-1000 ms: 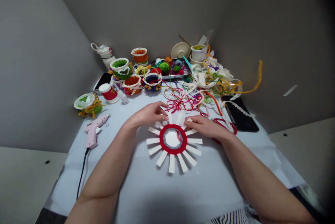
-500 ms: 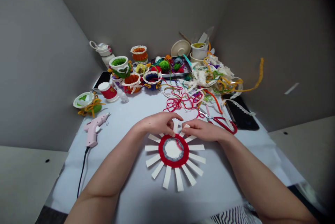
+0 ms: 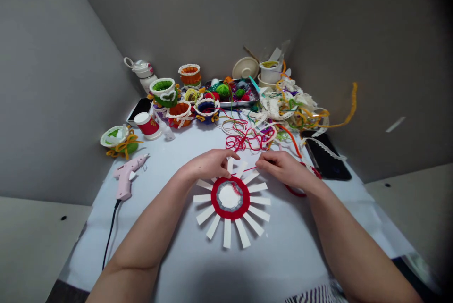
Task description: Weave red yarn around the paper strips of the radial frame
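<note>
A sunburst-shaped paper piece (image 3: 226,233) faces up in front of me, with white strips radiating all round. A band of red yarn (image 3: 215,205) is wound between the strips, around a grey ring and a white middle. My left hand (image 3: 212,164) pinches the far edge of the paper piece, its thumb on the red band. To the right, my right hand (image 3: 283,167) is closed on a red yarn strand (image 3: 250,169), which runs taut from the band to its fingertips. Red-handled scissors (image 3: 296,193) lie partly hidden beneath the right hand and wrist.
A pink glue gun (image 3: 124,178) with a black cord lies left. Behind stand yarn-wrapped cups (image 3: 163,93), a paper cup (image 3: 147,126) and a tray of yarn balls (image 3: 233,103). Loose red yarn (image 3: 244,140), a heap of lace (image 3: 279,105) and a black phone (image 3: 329,159) lie right.
My right hand has moved right and slightly up from the strips, drawing the red strand out straight. The paper piece has shifted and turned slightly under my left hand.
</note>
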Demonstrator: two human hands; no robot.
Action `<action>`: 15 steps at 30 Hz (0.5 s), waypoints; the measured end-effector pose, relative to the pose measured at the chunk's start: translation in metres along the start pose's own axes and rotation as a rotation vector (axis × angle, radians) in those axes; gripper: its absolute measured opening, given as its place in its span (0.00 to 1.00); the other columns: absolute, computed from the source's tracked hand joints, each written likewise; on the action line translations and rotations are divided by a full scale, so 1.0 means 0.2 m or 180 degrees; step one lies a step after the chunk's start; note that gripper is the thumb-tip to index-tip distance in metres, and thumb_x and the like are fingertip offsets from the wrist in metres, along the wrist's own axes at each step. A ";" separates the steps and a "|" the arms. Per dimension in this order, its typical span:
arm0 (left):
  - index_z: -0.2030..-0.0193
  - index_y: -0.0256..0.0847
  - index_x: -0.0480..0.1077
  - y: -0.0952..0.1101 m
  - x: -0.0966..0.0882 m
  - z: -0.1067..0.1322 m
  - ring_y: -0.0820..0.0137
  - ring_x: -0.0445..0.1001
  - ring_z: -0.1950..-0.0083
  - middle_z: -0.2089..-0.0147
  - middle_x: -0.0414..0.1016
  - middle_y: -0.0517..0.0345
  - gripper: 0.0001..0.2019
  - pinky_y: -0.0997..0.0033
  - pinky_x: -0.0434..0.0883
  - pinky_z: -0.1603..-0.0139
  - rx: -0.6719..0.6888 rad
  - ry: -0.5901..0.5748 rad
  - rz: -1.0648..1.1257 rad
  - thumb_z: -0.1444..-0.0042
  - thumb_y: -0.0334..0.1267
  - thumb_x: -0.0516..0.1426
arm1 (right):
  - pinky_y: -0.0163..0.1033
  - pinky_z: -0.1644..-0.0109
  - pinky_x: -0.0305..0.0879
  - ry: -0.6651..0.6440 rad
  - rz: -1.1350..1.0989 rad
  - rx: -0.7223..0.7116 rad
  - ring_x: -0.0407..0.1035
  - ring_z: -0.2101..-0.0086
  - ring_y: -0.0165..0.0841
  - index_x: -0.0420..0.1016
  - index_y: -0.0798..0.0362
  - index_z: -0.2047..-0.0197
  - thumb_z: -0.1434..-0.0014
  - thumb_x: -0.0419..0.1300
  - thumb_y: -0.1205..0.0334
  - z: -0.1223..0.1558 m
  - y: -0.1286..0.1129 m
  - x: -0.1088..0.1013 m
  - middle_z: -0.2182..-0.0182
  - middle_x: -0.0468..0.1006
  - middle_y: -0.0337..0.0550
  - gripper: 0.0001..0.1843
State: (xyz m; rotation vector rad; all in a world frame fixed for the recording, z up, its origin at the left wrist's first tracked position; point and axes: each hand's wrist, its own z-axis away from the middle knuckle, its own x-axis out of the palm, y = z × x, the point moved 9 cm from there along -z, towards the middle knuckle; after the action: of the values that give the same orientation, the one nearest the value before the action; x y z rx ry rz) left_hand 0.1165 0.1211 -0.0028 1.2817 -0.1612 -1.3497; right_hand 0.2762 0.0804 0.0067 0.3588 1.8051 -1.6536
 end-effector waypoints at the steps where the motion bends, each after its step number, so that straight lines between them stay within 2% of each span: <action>1: 0.36 0.37 0.71 0.00 0.00 0.00 0.70 0.71 0.69 0.71 0.74 0.63 0.31 0.72 0.66 0.67 -0.0003 0.0000 0.0005 0.50 0.30 0.63 | 0.38 0.67 0.55 0.0108 -0.0007 -0.0077 0.59 0.72 0.31 0.67 0.51 0.74 0.34 0.54 0.45 0.00 -0.03 -0.01 0.76 0.66 0.37 0.22; 4: 0.37 0.37 0.71 -0.01 -0.01 0.00 0.70 0.71 0.69 0.71 0.74 0.63 0.30 0.73 0.65 0.68 -0.0017 0.0068 0.0080 0.50 0.31 0.62 | 0.37 0.66 0.57 0.0282 -0.0083 -0.0334 0.61 0.72 0.31 0.67 0.51 0.74 0.34 0.55 0.48 0.02 -0.11 -0.04 0.75 0.68 0.38 0.20; 7: 0.39 0.37 0.71 -0.02 -0.04 0.00 0.70 0.70 0.70 0.72 0.72 0.64 0.29 0.73 0.65 0.69 -0.0016 0.0161 0.0206 0.51 0.32 0.62 | 0.38 0.65 0.57 0.0273 -0.0055 -0.0469 0.62 0.71 0.32 0.66 0.51 0.74 0.34 0.54 0.50 0.03 -0.15 -0.04 0.74 0.68 0.39 0.20; 11: 0.44 0.37 0.72 -0.06 -0.11 0.02 0.73 0.69 0.73 0.74 0.70 0.66 0.25 0.75 0.63 0.71 -0.0014 0.0404 0.0531 0.51 0.32 0.62 | 0.39 0.66 0.55 0.0154 0.0080 -0.0266 0.58 0.72 0.32 0.62 0.51 0.76 0.33 0.50 0.47 0.01 -0.09 -0.03 0.76 0.65 0.38 0.23; 15: 0.48 0.37 0.72 -0.09 -0.17 0.01 0.74 0.69 0.73 0.74 0.71 0.66 0.21 0.76 0.65 0.71 -0.0039 0.0726 0.0968 0.50 0.32 0.63 | 0.38 0.69 0.51 -0.0247 -0.0032 0.0104 0.54 0.73 0.31 0.58 0.50 0.77 0.34 0.48 0.40 -0.02 0.00 0.07 0.77 0.61 0.37 0.27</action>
State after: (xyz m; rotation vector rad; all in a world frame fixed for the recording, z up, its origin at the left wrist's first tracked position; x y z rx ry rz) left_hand 0.0924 0.1513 0.0043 1.3309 -0.1806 -0.9384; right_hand 0.2653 0.0811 -0.0014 0.2963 1.7272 -1.6826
